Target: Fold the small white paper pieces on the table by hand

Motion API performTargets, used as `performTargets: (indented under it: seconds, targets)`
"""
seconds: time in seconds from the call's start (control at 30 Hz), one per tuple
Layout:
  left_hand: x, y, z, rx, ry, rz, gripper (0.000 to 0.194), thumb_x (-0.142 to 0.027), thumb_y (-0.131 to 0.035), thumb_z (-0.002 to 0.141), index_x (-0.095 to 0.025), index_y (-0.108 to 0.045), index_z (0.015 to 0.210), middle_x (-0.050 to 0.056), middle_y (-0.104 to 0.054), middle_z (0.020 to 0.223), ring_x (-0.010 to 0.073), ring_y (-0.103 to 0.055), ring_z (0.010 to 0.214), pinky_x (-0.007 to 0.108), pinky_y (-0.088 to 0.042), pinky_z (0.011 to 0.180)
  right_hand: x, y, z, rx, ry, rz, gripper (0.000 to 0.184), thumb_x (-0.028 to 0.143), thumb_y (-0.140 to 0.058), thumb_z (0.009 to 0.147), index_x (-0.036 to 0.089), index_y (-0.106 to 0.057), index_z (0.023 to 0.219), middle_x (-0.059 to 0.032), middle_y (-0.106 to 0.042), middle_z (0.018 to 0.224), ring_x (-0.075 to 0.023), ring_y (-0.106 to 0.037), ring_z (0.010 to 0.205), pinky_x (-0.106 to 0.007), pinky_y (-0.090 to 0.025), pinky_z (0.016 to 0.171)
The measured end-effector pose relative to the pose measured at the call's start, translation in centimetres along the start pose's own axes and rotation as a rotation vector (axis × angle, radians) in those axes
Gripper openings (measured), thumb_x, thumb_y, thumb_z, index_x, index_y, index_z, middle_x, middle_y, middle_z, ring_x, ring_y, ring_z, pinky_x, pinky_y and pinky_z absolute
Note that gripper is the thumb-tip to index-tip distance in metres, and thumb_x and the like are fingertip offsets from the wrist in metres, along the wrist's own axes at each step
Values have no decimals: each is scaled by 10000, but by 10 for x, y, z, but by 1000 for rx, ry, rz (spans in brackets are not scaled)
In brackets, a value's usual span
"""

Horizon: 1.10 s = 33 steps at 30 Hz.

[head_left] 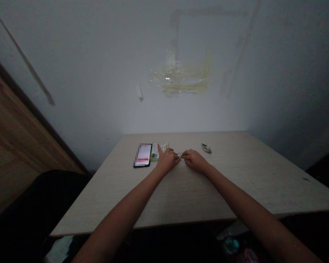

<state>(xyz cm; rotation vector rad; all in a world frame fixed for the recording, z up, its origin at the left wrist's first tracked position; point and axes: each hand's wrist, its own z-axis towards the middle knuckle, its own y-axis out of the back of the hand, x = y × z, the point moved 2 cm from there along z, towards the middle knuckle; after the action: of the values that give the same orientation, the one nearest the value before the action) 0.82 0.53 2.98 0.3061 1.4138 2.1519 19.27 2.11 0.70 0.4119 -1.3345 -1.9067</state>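
At the table (181,197), my left hand (168,159) and right hand (194,160) pinch a small piece (179,154) between them, right of the phone (143,155), where an uneven tug from either side might crease or tear it.

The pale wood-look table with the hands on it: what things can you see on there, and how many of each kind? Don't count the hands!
Black-edged rectangular phone with lit screen: 1
Flat green-and-white printed item: 1
Small greenish piece at the fingertips, partly hidden: 1
Small creased pale-and-dark piece: 1
Total: 4
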Motion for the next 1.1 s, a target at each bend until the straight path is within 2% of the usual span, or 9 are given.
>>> performTargets:
  seconds: [0.13,0.27,0.43,0.57,0.7,0.87,1.1]
  targets:
    - [-3,4,-7,8,-62,27,210,-374,-559,922,-320,-761,943,8,-776,972,273,-586,1155,741,180,1068,-2,0,0,-10,-1,37,340,121,-555,864,204,-716,1151,-87,-686,1103,-219,-567,1008,-374,-448,930]
    - [-3,3,-18,-9,-37,22,244,-384,-521,939,-356,-721,1076,3,-757,1094,290,-566,1200,771,138,1066,0,2,-1,-22,-14,78,353,124,-542,872,212,-710,1170,-82,-688,1104,-217,-567,1015,-374,-454,937]
    - [-2,-1,-25,-16,4,5,264,-397,-525,939,-385,-681,1151,-1,-733,1164,296,-544,1230,783,124,1063,1,4,-3,-34,-40,136,376,107,-536,864,218,-703,1182,-76,-693,1110,-212,-567,1040,-376,-456,959]
    - [-4,-1,-25,-18,-15,-20,260,-372,-524,943,-367,-679,1151,1,-717,1199,293,-514,1270,774,138,1068,0,3,-3,-36,-50,146,344,123,-541,873,194,-711,1163,-84,-694,1129,-219,-567,1066,-387,-455,977]
    - [-3,-3,-23,7,-61,-55,269,-340,-492,960,-324,-677,1153,10,-704,1217,248,-542,1242,697,134,1127,-2,2,-3,-33,-43,139,341,124,-546,872,212,-718,1153,-82,-698,1128,-221,-575,1066,-399,-460,974]
    - [0,-8,-22,61,-102,-78,328,-341,-419,987,-270,-662,1196,44,-701,1213,200,-608,1159,574,31,1207,-1,3,-3,-43,-43,138,356,109,-550,863,221,-716,1157,-80,-694,1141,-216,-576,1071,-399,-460,977]
    - [-1,-7,-25,69,-132,-84,341,-347,-401,991,-284,-626,1241,45,-682,1256,194,-605,1179,553,-10,1212,-1,5,-4,-33,-62,161,339,120,-544,872,209,-720,1148,-75,-706,1141,-212,-587,1072,-386,-453,993]
